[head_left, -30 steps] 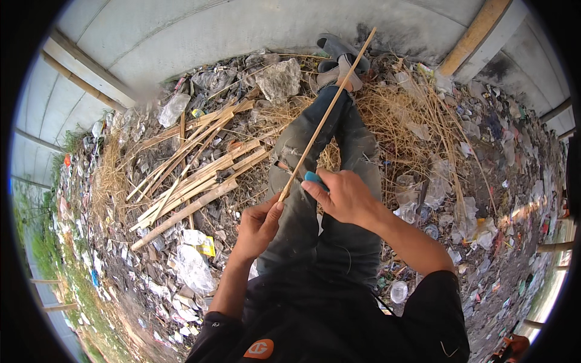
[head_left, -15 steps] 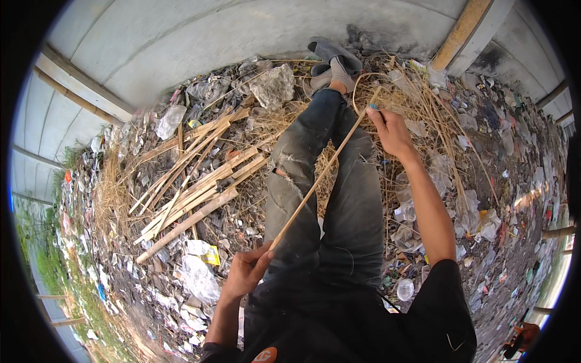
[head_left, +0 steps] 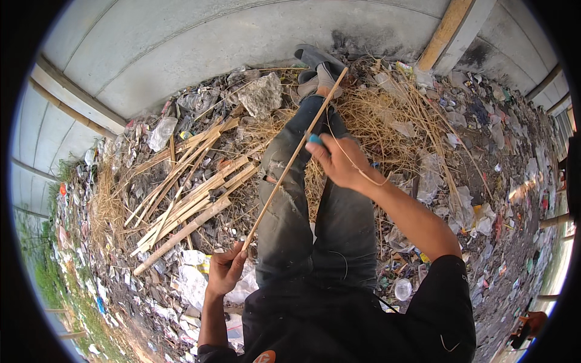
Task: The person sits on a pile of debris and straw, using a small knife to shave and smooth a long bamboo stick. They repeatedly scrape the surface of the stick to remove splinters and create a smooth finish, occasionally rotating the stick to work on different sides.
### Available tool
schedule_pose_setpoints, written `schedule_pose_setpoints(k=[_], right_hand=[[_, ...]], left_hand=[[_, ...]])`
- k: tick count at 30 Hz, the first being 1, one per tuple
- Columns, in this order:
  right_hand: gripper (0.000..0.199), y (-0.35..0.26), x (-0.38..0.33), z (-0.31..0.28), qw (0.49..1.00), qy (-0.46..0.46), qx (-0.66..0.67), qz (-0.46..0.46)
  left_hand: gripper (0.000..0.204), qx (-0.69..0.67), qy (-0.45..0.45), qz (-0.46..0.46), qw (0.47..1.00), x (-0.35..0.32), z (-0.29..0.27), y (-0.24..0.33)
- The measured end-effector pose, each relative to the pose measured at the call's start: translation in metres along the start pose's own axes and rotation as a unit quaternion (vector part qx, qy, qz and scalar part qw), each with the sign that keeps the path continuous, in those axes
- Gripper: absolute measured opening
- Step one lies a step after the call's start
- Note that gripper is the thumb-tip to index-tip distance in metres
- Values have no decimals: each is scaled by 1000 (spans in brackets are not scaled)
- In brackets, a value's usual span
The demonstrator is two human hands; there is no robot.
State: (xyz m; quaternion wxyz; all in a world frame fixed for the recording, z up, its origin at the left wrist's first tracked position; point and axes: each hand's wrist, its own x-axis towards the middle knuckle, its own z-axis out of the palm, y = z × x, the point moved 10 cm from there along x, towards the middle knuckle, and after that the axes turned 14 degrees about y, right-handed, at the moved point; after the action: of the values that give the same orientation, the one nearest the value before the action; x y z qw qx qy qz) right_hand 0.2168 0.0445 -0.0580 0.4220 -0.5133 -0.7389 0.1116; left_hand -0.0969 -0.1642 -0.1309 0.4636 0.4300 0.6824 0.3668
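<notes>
I sit with my legs stretched out in dark torn jeans [head_left: 284,199], grey shoes [head_left: 318,69] at the far end. My left hand [head_left: 225,269] grips the near end of a long thin bamboo stick [head_left: 293,158] that runs diagonally up over my legs toward the shoes. My right hand [head_left: 339,160] is closed on a small tool with a blue handle [head_left: 315,139], held against the stick about midway. A thin pale shaving [head_left: 363,175] curls off beside that hand.
A pile of split bamboo strips [head_left: 181,193] lies to my left. Dry straw [head_left: 387,115], plastic litter, a rock [head_left: 261,94] and a clear cup [head_left: 402,289] cover the ground. A concrete slab [head_left: 212,42] lies beyond the shoes.
My right hand slid out along the stick toward its far end, then came back to the middle. My left hand dropped lower, still holding the stick's near end.
</notes>
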Motion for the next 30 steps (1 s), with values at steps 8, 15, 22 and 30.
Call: schedule_pose_setpoints(k=[8, 15, 22, 30], right_hand=[[65, 131, 47, -106, 974, 152, -44, 162], [46, -49, -27, -9, 996, -58, 51, -42], [41, -16, 17, -31, 999, 33, 9, 2], [51, -12, 3, -23, 998, -19, 0, 55]], left_hand=[[35, -57, -21, -30, 998, -13, -39, -35], [33, -36, -26, 19, 999, 12, -28, -13], [33, -24, -12, 23, 999, -1, -39, -12], [31, 10, -9, 37, 999, -1, -38, -19]])
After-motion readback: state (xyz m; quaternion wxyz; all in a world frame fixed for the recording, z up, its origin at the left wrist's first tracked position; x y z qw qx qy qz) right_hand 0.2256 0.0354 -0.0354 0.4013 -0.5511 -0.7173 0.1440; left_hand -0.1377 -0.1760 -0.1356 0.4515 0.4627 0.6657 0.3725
